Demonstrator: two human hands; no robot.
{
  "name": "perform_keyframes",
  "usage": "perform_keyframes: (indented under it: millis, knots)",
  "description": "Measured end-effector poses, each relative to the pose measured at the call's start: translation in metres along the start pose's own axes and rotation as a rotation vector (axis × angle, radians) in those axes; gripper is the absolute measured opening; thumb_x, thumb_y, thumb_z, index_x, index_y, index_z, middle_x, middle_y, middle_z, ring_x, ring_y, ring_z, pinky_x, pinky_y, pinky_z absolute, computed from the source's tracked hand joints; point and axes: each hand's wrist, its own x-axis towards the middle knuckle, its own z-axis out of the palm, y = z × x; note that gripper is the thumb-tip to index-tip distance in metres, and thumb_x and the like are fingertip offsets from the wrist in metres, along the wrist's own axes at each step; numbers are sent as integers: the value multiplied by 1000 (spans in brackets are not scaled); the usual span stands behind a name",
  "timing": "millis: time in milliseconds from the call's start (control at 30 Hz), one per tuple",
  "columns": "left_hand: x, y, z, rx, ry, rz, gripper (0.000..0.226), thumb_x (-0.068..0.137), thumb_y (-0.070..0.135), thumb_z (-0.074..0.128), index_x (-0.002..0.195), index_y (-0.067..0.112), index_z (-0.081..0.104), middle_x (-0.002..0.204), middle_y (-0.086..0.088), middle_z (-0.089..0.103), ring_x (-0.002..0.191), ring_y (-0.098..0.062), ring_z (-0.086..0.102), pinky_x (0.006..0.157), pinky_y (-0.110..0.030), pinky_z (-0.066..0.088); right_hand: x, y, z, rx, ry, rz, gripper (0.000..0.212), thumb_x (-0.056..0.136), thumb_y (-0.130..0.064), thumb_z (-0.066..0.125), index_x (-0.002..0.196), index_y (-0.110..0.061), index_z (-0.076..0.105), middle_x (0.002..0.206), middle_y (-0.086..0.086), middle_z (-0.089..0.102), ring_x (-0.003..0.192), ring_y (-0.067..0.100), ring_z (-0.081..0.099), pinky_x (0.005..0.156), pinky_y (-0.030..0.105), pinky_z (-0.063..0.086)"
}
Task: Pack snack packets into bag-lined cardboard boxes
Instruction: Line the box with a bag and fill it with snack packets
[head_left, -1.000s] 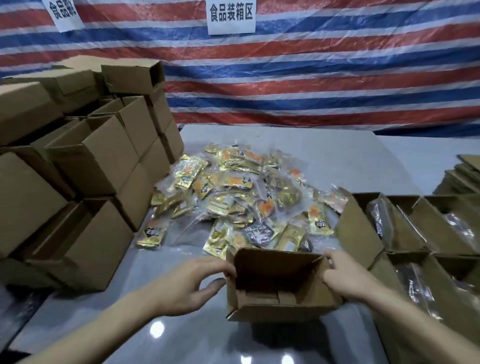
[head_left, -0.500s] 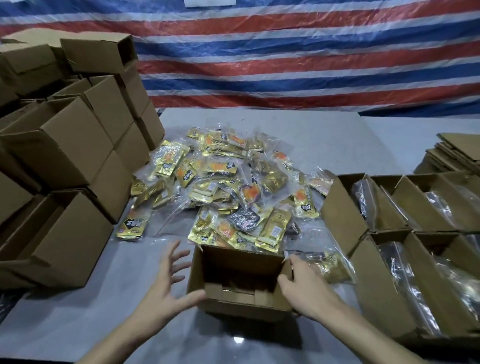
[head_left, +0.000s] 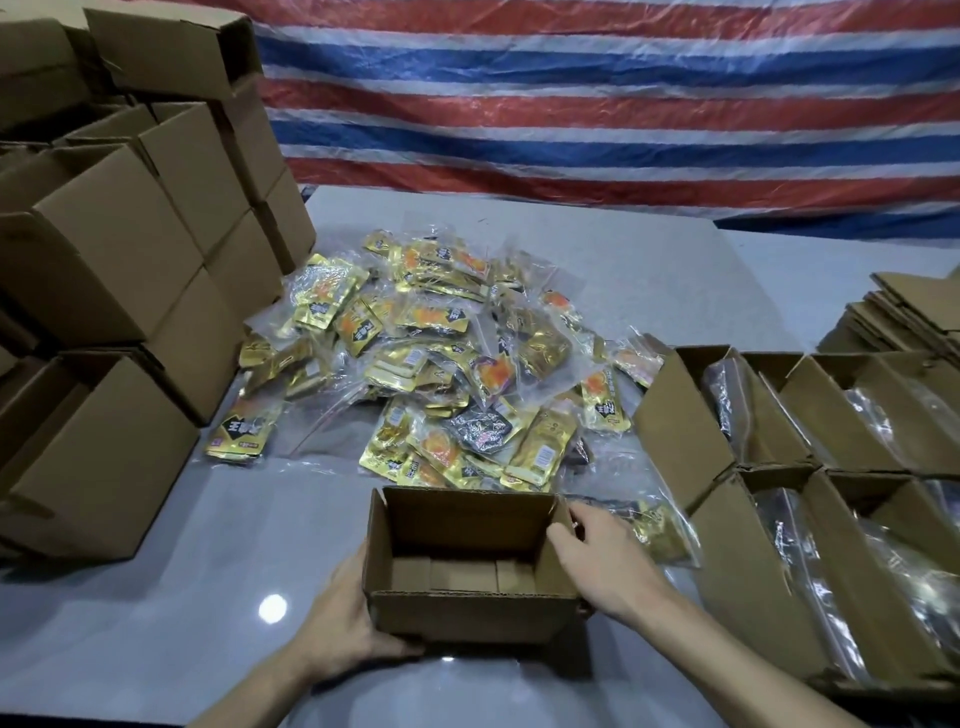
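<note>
Grey table (head_left: 156, 597), brown cardboard boxes (head_left: 119, 270) stacked left, bag-lined cardboard boxes (head_left: 675, 426) right, gold snack packets (head_left: 441, 364) heaped mid-table, open brown carton (head_left: 467, 616) nearest you, your left hand (head_left: 337, 618) curled round its near-left corner, your right hand (head_left: 608, 566) fingers curled gripping its right wall

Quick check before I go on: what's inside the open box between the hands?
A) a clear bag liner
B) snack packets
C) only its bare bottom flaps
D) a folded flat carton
C: the box shows just bare cardboard flaps at its bottom with nothing lying in it, unlike the lined boxes on the right.
</note>
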Motion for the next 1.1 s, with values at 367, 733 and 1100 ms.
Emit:
perform_keyframes:
  millis: [367,733,1100]
  knots:
    - [-2,10,9,90,110,37,75,48,77,84,111,48,56,109,31,59,104,0,57,86,-36,51,76,25,-35,-19,277,120,21,98,-22,56,117,-14,60,116,6,63,96,17,58,78,28,44]
    - [-2,8,8,203,92,46,73,51,83,76,112,49,52,113,42,45,103,2,49,91,-23,38,116,59,-29,-253,83,399,76,88,-19,67,147,-3,21,141,22,47,120,40,54,97,47,44]
    - [-2,3,13,252,76,24,84,55,90,65,123,42,57,115,33,48,111,-1,49,99,-25,36,108,59,-45,-216,135,386,18,82,-10,65,67,-9,54,68,7,56,64,23,55,61,30,43]
